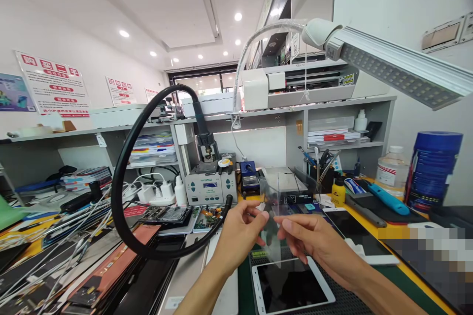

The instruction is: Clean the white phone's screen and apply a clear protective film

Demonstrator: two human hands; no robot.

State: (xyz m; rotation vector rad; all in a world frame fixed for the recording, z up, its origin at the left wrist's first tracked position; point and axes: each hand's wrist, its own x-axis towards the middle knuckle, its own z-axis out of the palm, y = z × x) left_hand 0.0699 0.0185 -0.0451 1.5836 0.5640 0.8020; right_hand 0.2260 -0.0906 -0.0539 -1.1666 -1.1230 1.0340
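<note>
Two pinches, left hand [244, 226] and right hand [310, 236], on clear film [273, 242] above white tablet [293, 285]; I judge the film light, flexible, slippery, easily creased, best held by edges.

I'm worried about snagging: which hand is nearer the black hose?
Left. The left hand is just right of the black hose; the right hand is farther right.

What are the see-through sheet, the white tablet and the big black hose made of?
The see-through sheet seems glossy plastic: things behind show through. The white tablet has a flat, shiny front, probably glass. The big black hose bends smoothly with a dull gleam, maybe rubber or plastic.
</note>
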